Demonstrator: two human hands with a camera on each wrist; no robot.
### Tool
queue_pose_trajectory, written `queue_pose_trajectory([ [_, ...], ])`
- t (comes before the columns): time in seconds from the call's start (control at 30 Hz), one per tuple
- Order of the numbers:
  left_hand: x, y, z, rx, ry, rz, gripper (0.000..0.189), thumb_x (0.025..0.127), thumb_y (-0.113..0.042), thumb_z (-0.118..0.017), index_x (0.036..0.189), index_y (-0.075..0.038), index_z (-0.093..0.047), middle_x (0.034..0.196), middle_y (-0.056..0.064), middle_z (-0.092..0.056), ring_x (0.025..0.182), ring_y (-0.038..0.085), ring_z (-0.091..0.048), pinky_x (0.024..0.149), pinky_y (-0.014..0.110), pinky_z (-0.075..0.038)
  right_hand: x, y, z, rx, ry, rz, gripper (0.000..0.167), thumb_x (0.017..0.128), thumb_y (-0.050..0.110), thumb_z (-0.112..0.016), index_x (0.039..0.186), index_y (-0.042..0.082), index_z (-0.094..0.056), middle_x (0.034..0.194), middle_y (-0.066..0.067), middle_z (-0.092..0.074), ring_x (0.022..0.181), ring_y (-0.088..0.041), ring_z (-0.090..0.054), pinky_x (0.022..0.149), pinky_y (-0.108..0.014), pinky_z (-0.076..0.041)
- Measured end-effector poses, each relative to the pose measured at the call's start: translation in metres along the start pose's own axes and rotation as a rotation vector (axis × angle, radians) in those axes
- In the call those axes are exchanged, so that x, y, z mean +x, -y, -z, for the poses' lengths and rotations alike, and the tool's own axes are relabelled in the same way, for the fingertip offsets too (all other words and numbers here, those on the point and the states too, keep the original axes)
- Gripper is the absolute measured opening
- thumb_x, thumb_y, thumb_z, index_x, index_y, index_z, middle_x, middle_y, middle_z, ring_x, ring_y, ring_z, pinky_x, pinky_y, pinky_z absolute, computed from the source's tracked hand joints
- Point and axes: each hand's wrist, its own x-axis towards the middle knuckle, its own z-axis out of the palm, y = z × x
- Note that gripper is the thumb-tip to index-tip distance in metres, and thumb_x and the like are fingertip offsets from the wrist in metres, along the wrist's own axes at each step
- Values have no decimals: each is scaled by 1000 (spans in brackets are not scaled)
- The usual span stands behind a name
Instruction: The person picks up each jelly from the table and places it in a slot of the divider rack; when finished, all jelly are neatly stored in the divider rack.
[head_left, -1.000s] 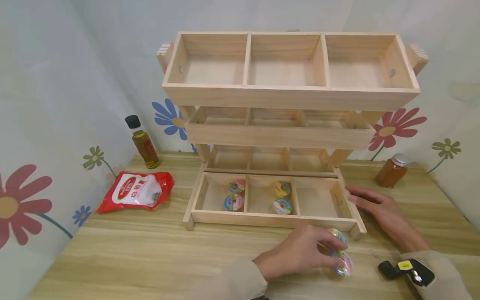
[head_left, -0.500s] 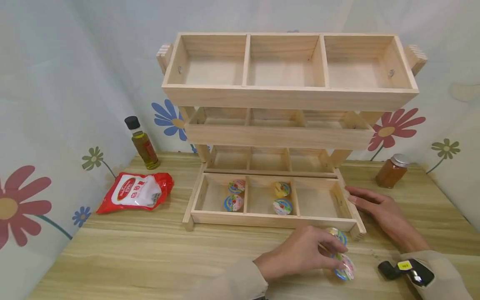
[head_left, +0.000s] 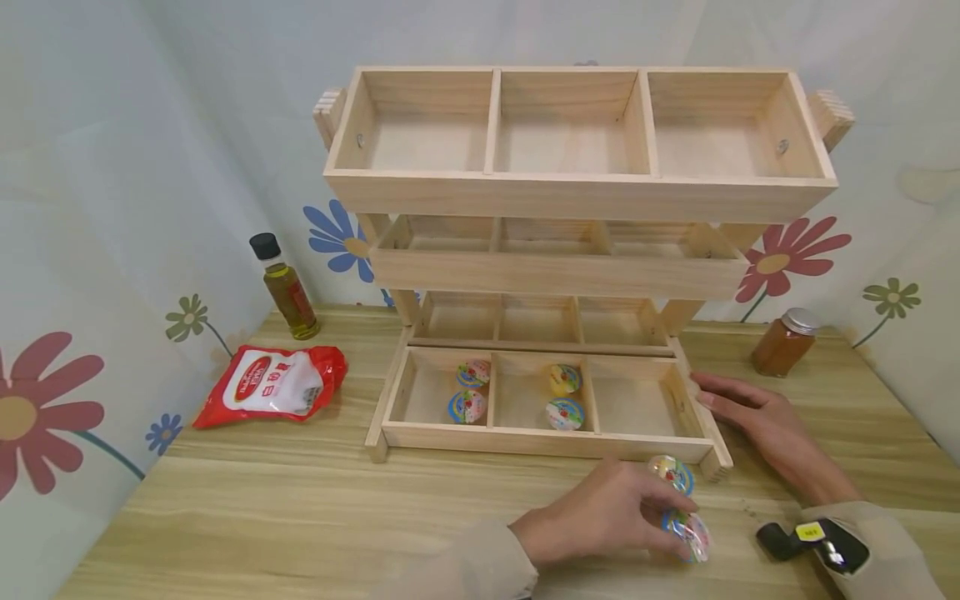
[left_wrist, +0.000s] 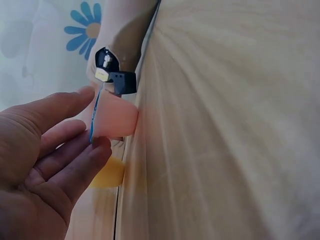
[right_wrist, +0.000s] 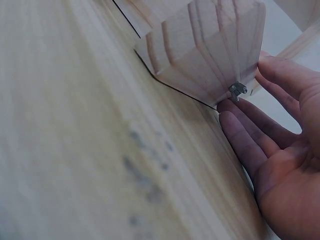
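Near the table's front, my left hand [head_left: 600, 512] holds a jelly cup [head_left: 688, 536] with a printed lid between thumb and fingers. In the left wrist view this jelly cup [left_wrist: 116, 116] is pink and tipped on its side, its lid facing the palm. A yellow jelly cup [head_left: 671, 475] lies just beyond the fingers. My right hand [head_left: 765, 425] touches the outer right side of the wooden rack [head_left: 577, 198], fingertips low on its end piece. Two jelly cups [head_left: 467, 407] sit in the left compartment of the bottom tray, two more jelly cups [head_left: 566, 413] in the middle one.
A red and white bag [head_left: 277, 383] lies left of the rack, with an oil bottle [head_left: 290, 292] behind it. At the right stands a spice jar [head_left: 784, 342] with a metal lid. The rack's upper tiers overhang the bottom tray.
My left hand has shifted very slightly toward the front, and the held jelly cup has turned a little. More of the yellow cup now shows. The right hand stays in place.
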Motion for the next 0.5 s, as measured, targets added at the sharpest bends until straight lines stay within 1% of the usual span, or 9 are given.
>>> queue_pose_trajectory([
  [0.07,0,0,-1,-22,7,7,38,83,-19,-94,118,-9,-81,109,-6,-80,83,-21,-58,76,2,-49,0,0,0,-6,3,-6,58,106,48,-65,154,15,-58,137,24,-61,130,4,-45,91,-5,-38],
  [0.17,-1,-2,-2,-57,20,46,39,83,-16,-94,119,-8,-81,110,-6,-79,82,-20,-61,75,3,-50,0,0,0,-18,4,-8,59,106,49,-64,154,16,-58,138,22,-61,135,-4,-45,90,-5,-38],
  [0.27,-1,-2,-4,-60,26,65,39,83,-15,-94,118,-9,-81,108,-7,-79,81,-21,-60,73,2,-50,0,1,1,-26,3,-10,59,106,50,-64,154,16,-58,140,22,-61,140,-12,-44,90,-4,-37],
  [0.33,-1,-3,-5,-53,32,71,40,82,-15,-95,118,-9,-81,106,-8,-79,79,-22,-59,73,2,-49,-1,1,1,-28,1,-8,59,105,49,-64,154,16,-58,140,22,-61,140,-11,-44,90,-4,-37],
  [0.4,-1,-3,-5,-34,42,75,41,81,-17,-96,119,-10,-81,103,-10,-79,79,-23,-58,72,2,-49,-1,1,0,-30,-2,-5,59,105,49,-65,154,16,-58,139,22,-61,137,-7,-44,90,-4,-36],
  [0.5,-1,-3,-6,-39,61,86,44,80,-19,-96,121,-10,-80,102,-10,-79,79,-23,-58,73,2,-49,-1,1,0,-35,-6,-5,59,105,49,-65,153,16,-59,139,23,-61,135,-3,-44,92,-6,-36],
])
